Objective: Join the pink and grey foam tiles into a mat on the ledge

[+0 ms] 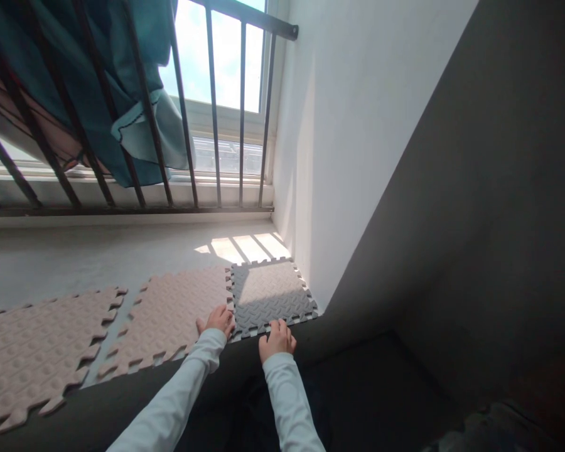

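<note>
A grey foam floor tile with a raised tread pattern and jigsaw edges lies against the white wall. To its left lies a pinkish foam tile with round bumps. My left hand rests flat where these two tiles meet, its fingers on the pink tile's right edge and its thumb apart. At the front edge of the grey tile is my right hand, fingertips touching the toothed border and thumb spread to the side. Neither hand grips anything that I can see. A second pinkish tile lies farther left, a gap separating it from the middle one.
The tiles lie on a pale ledge that drops off at its front into a dark lower area. Behind it stand dark metal railing bars before a window, with teal cloth hanging there. A white wall bounds the right.
</note>
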The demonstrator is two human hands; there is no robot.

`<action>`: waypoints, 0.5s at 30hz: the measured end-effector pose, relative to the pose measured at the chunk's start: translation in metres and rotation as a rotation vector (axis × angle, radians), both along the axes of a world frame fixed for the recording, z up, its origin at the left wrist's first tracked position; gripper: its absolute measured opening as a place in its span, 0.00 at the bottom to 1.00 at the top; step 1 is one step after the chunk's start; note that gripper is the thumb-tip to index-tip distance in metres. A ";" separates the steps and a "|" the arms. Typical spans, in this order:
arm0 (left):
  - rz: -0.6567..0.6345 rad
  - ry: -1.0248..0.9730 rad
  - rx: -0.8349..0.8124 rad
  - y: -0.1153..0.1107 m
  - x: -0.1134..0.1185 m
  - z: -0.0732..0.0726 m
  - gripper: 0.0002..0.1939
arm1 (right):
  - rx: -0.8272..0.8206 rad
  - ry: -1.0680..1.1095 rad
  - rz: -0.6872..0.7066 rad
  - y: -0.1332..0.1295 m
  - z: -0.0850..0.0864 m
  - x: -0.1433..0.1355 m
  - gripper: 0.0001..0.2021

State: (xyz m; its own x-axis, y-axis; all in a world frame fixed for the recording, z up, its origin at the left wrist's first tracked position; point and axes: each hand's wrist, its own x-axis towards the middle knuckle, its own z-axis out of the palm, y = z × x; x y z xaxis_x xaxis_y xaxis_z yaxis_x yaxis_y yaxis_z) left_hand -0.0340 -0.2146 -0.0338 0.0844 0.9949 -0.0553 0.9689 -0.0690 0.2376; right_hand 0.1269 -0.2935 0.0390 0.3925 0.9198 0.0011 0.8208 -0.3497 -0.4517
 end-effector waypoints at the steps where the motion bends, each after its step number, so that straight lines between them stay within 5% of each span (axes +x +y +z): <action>1: 0.002 0.000 0.009 0.000 0.000 -0.001 0.16 | 0.000 0.000 -0.001 0.000 0.000 0.000 0.18; 15: 0.067 -0.268 0.047 0.001 -0.001 -0.032 0.20 | 0.003 0.017 0.013 0.004 -0.002 -0.007 0.18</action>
